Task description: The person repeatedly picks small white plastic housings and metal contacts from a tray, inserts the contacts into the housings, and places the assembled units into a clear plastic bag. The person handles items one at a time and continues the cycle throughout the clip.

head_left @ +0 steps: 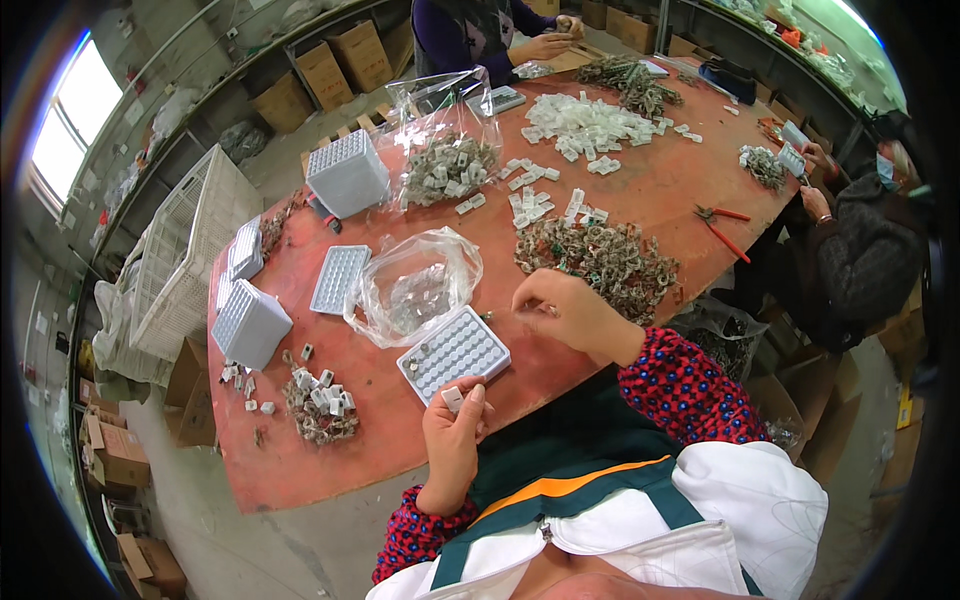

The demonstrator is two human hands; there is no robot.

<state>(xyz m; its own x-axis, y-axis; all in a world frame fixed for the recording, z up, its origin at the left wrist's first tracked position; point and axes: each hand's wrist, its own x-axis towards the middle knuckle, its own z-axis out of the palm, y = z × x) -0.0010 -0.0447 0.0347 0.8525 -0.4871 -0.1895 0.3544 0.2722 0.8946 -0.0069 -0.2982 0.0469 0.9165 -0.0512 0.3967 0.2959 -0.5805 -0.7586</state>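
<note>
My left hand (pixel 452 440) pinches a small white plastic housing (pixel 452 399) between thumb and fingers, at the near edge of a pale tray (pixel 462 362) with rows of slots. A few small metallic parts sit in the slots at the tray's left end. My right hand (pixel 572 312) hovers right of the tray with curled fingers; what they hold, if anything, is too small to make out. Just beyond it lies a heap of tangled small parts with wires (pixel 600 255). A clear plastic bag (pixel 420 285) rests against the tray's far side.
Stacked slotted trays (pixel 348 175) and another stack (pixel 250 325) stand leftward. A pile of white housings (pixel 590 125) lies farther back, and red-handled pliers (pixel 722 232) lie right. Two co-workers sit at the far and right sides. A white crate (pixel 190 250) stands beside the table.
</note>
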